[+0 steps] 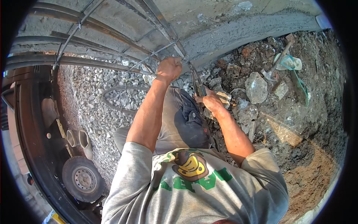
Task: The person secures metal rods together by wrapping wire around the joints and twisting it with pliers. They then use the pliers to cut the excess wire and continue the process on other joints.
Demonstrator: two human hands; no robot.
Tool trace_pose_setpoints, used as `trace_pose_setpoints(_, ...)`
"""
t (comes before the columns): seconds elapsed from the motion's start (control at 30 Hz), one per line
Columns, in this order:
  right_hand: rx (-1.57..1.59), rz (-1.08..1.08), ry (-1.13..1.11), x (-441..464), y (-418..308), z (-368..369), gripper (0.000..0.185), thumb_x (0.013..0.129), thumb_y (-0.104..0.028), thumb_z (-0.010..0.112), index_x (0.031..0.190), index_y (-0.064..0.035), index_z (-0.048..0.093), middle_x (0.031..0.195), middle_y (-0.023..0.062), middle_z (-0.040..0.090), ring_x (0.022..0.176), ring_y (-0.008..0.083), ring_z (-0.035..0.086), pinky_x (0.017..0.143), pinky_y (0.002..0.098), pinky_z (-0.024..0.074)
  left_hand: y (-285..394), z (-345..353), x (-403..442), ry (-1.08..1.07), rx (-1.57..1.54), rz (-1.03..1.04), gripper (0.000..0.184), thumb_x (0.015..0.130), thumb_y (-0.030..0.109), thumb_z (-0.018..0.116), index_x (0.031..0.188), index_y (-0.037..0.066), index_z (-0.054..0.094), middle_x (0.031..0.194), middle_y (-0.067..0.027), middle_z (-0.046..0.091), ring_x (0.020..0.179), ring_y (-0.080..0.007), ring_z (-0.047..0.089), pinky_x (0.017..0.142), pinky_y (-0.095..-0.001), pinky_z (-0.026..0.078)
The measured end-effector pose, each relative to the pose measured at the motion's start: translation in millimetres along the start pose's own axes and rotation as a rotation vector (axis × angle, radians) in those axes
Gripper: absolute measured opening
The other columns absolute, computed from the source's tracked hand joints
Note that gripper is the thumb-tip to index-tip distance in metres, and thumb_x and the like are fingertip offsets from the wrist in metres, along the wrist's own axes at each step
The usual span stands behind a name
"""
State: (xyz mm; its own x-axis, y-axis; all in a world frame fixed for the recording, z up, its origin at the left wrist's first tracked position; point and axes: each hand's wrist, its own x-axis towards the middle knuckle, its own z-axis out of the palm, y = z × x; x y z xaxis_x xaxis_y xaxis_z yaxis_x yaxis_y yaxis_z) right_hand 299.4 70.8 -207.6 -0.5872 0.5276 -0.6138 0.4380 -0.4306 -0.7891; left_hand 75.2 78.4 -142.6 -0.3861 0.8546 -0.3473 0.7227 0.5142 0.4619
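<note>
My left hand (169, 70) is closed round the rebar frame (140, 63) near its corner, beside the concrete wall. Just right of it and lower, my right hand (212, 101) is wrapped round the handles of a long metal tool (196, 80), which look like those of pincers or cutters. The tool's upper end lies near a joint where a thin bar crosses the thicker ones. Whether its jaws touch the bars I cannot tell.
A concrete wall (231, 39) runs across the top. Gravel (93, 89) lies at left, with boots (85, 143), a wheel (82, 179) and a dark vehicle. Rubble, a large stone (256, 88) and a pickaxe-like tool (278, 61) lie at right.
</note>
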Motion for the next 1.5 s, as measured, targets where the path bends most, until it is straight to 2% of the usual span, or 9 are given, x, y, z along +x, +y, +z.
trace_pose_setpoints(0.3, 0.341, -0.007, -0.177, -9.7, -17.0, -16.2, 0.069, 0.071, -0.014, 0.066, 0.136, -0.0087, 0.045, 0.129, 0.0149, 0.053, 0.118, 0.0238, 0.049, 0.096, 0.0357, 0.0386, 1.2, 4.4, -2.5, 0.010, -0.079, -0.055, 0.039, 0.083, 0.024, 0.055, 0.116, 0.006, 0.063, 0.103, -0.0223, 0.065, 0.101, -0.0331, 0.062, 0.089, -0.0333, 0.046)
trace_pose_setpoints(0.57, -0.188, -0.166, -0.090, -3.2, -24.4, -25.2, 0.076, 0.073, -0.017, 0.063, 0.143, -0.0161, 0.033, 0.135, 0.0162, 0.049, 0.124, 0.0303, 0.046, 0.099, 0.0369, 0.0381, -3.4, 3.2, 1.2, -0.001, -0.067, -0.027, 0.039, 0.083, 0.023, 0.056, 0.116, 0.004, 0.063, 0.102, -0.0213, 0.066, 0.099, -0.0305, 0.063, 0.088, -0.0321, 0.047)
trace_pose_setpoints(0.9, -0.344, -0.135, -0.102, -13.0, -42.6, -9.9, 0.076, 0.077, -0.018, 0.061, 0.145, -0.0188, 0.026, 0.134, 0.0192, 0.047, 0.124, 0.0338, 0.045, 0.098, 0.0393, 0.0391, 3.9, 3.5, -1.9, -0.007, -0.121, -0.079, 0.040, 0.081, 0.023, 0.058, 0.115, 0.002, 0.062, 0.101, -0.0195, 0.067, 0.096, -0.0277, 0.064, 0.085, -0.0317, 0.048)
trace_pose_setpoints(1.1, -0.372, -0.207, -0.096, -1.2, -18.9, -4.3, 0.033, 0.084, -0.025, 0.061, 0.108, -0.0035, 0.062, 0.082, 0.0139, 0.067, 0.081, 0.0282, 0.064, 0.075, 0.0399, 0.0486, -30.2, 25.3, 14.4, -0.008, -0.474, -0.046, 0.045, 0.081, 0.016, 0.062, 0.120, -0.006, 0.056, 0.089, -0.0097, 0.067, 0.077, -0.0154, 0.060, 0.069, -0.0265, 0.047)
trace_pose_setpoints(1.17, 0.059, 0.054, -0.117, -6.6, -29.4, -2.3, 0.032, 0.087, -0.033, 0.062, 0.086, -0.0007, 0.065, 0.060, 0.0045, 0.060, 0.055, 0.0189, 0.059, 0.056, 0.0353, 0.0480, -26.7, 25.0, 12.3, -0.019, -0.536, -0.110, 0.046, 0.082, 0.017, 0.063, 0.121, -0.006, 0.055, 0.086, -0.0079, 0.065, 0.074, -0.0138, 0.058, 0.067, -0.0256, 0.046)
trace_pose_setpoints(1.2, 0.110, 0.031, -0.135, 1.8, -16.1, -3.3, 0.038, 0.086, -0.040, 0.064, 0.087, -0.0020, 0.065, 0.064, 0.0040, 0.059, 0.050, 0.0152, 0.057, 0.047, 0.0304, 0.0453, -22.0, 23.4, 9.4, -0.028, -0.596, -0.176, 0.048, 0.082, 0.018, 0.064, 0.122, -0.006, 0.054, 0.083, -0.0061, 0.064, 0.071, -0.0123, 0.056, 0.065, -0.0248, 0.045)
trace_pose_setpoints(1.33, 0.708, 0.088, -0.480, 1.5, -8.9, -11.8, 0.047, 0.085, -0.048, 0.062, 0.093, -0.0012, 0.061, 0.067, 0.0018, 0.057, 0.051, 0.0153, 0.056, 0.046, 0.0290, 0.0444, -13.4, 60.2, 8.1, 0.188, -0.645, -0.172, 0.054, 0.080, 0.028, 0.069, 0.120, -0.006, 0.055, 0.084, -0.0064, 0.063, 0.074, -0.0134, 0.056, 0.067, -0.0273, 0.045)
trace_pose_setpoints(1.4, 0.831, 0.078, -0.574, 9.3, 7.2, -7.7, 0.049, 0.087, -0.049, 0.059, 0.097, -0.0005, 0.060, 0.067, 0.0018, 0.056, 0.051, 0.0156, 0.056, 0.045, 0.0295, 0.0446, 20.4, 58.0, -13.0, 0.309, -0.584, -0.451, 0.072, 0.075, 0.045, 0.069, 0.121, -0.007, 0.052, 0.115, -0.0252, 0.059, 0.109, -0.0329, 0.057, 0.093, -0.0355, 0.042)
trace_pose_setpoints(1.5, 0.989, 0.062, -0.720, 16.9, 27.7, 1.6, 0.053, 0.090, -0.051, 0.050, 0.103, -0.0001, 0.058, 0.067, 0.0031, 0.056, 0.052, 0.0171, 0.056, 0.044, 0.0307, 0.0448, 20.9, 74.7, -6.1, 0.144, -0.910, -0.579, 0.076, 0.071, 0.050, 0.071, 0.118, -0.007, 0.051, 0.110, -0.0241, 0.060, 0.110, -0.0348, 0.056, 0.094, -0.0378, 0.042)
